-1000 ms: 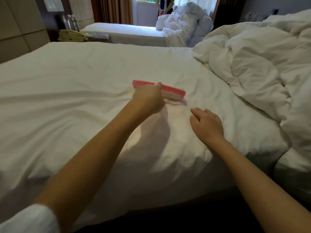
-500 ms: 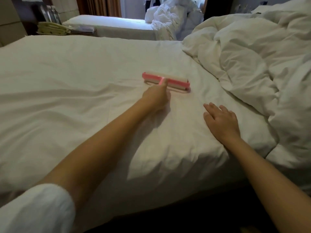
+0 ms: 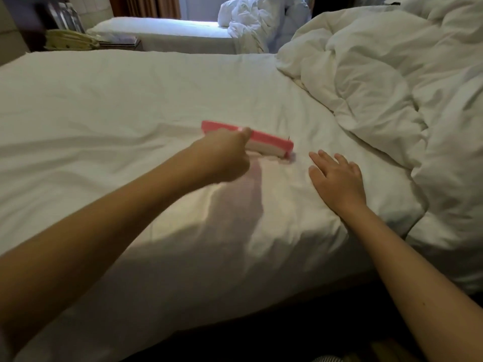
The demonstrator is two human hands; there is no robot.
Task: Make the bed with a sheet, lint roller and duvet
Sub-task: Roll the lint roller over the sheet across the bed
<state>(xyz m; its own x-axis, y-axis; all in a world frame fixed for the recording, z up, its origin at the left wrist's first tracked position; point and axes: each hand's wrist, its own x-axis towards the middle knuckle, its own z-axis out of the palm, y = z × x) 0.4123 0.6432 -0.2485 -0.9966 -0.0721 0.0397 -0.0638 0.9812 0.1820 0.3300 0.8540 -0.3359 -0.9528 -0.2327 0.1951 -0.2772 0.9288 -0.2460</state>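
Note:
A white sheet (image 3: 125, 100) covers the bed in front of me. On it lies a wide pink lint roller (image 3: 269, 143) with a white roll, its head set crosswise near the bed's middle. My left hand (image 3: 222, 158) grips its handle, which the hand hides. Flat on the sheet just right of the roller rests my right hand (image 3: 337, 180), fingers straight and spread. A crumpled white duvet (image 3: 397, 82) is heaped over the right side of the bed.
A second bed (image 3: 167, 31) stands behind, with another bundle of white bedding (image 3: 261, 24) on it. Between the beds is a nightstand with a pale telephone (image 3: 68, 40). The near bed edge drops to a dark floor.
The left hand pushed the roller away across the sheet, then drew it back toward me. The right hand stays flat on the sheet beside it.

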